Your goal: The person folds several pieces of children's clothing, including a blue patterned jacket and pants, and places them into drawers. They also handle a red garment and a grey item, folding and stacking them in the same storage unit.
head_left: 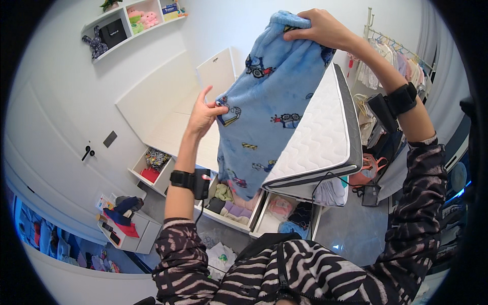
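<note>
A light blue plush cloth [269,101] with a print of trucks and tractors hangs in front of me, raised well above the drawers. It may be a child's garment; its exact kind does not show. My right hand [323,30] grips the bunched upper end, thumb on the near side. Lower down, my left hand [204,113] pinches the cloth's left edge between thumb and fingers, with one finger pointing up. The cloth's lower end hangs over an open drawer [231,222] of folded clothes and hides part of it.
A white mattress [317,132] with a grey border rests tilted behind the cloth. Another open drawer [258,226] holds clothes. A pale bed frame [170,99] stands behind, a white cabinet [145,234] at left, and a clothes rack [399,48] at right.
</note>
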The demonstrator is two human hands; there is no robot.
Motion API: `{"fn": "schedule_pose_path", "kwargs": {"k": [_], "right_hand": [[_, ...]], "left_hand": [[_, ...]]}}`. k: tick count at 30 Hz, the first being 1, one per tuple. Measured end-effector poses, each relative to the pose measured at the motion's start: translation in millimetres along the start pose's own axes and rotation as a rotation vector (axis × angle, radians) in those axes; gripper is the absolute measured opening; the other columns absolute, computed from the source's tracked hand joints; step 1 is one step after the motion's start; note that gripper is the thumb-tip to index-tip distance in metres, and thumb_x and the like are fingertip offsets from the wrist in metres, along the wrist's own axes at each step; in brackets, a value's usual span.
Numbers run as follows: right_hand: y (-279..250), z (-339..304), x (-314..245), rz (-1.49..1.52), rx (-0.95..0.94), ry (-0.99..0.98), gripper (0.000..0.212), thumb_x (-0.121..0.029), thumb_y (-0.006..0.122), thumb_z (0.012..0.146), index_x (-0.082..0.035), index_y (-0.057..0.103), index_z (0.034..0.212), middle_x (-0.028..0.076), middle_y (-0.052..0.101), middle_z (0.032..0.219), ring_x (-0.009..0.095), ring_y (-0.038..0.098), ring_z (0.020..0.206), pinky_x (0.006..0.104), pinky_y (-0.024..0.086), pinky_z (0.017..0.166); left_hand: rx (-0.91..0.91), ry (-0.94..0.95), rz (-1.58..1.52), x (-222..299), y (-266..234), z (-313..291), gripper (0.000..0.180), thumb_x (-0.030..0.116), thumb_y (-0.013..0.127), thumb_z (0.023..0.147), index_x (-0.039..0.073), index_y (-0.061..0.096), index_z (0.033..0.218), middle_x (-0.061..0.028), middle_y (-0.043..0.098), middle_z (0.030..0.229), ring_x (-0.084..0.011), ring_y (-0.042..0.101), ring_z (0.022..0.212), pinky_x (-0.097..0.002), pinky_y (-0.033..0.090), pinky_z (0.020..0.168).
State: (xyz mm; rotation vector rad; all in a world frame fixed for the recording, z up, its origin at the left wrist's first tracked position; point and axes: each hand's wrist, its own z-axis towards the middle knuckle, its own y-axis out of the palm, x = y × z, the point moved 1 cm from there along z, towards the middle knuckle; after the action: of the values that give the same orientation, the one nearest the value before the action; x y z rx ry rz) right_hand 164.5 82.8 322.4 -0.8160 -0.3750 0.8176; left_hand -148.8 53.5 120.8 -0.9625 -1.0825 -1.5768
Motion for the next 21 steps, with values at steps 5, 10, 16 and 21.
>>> {"fn": "schedule_pose_path", "kwargs": {"k": [5,10,16,21], "right_hand": [[-22,1,-12,0.022,-0.182,0.17,0.06,-0.047,0.076,0.065,0.006,0.065,0.088,0.014,0.064,0.072,0.021,0.059,0.063,0.0311,0.048,0.059],[-37,10,-31,0.023,-0.035,0.101,0.055,-0.045,0.076,0.065,0.006,0.064,0.083,0.016,0.061,0.066,0.02,0.056,0.058,0.0331,0.046,0.055],[-46,22,-42,0.041,0.094,0.077,0.049,-0.041,0.075,0.067,0.005,0.066,0.079,0.015,0.061,0.064,0.019,0.057,0.058,0.0327,0.046,0.056],[-54,28,-50,0.113,0.136,0.148,0.052,-0.044,0.075,0.066,0.005,0.067,0.081,0.014,0.063,0.066,0.02,0.059,0.06,0.0324,0.047,0.058]], "left_hand": [[-0.153,-0.175,0.88,27,-7,8,0.04,-0.002,0.072,0.062,-0.001,0.064,0.101,-0.0061,0.065,0.088,-0.0103,0.058,0.076,-0.025,0.046,0.071],[-0.018,-0.01,0.692,25,-9,-4,0.033,0.003,0.075,0.064,0.002,0.064,0.095,-0.003,0.064,0.087,-0.0104,0.057,0.08,-0.0248,0.045,0.072],[-0.061,0.087,0.376,19,9,-26,0.044,-0.002,0.074,0.066,0.0,0.058,0.107,-0.0052,0.064,0.099,-0.0135,0.057,0.092,-0.0291,0.046,0.082],[-0.012,0.057,0.498,3,15,-34,0.033,0.001,0.074,0.068,-0.002,0.064,0.1,-0.0069,0.065,0.098,-0.0145,0.06,0.087,-0.0299,0.049,0.078]]}}
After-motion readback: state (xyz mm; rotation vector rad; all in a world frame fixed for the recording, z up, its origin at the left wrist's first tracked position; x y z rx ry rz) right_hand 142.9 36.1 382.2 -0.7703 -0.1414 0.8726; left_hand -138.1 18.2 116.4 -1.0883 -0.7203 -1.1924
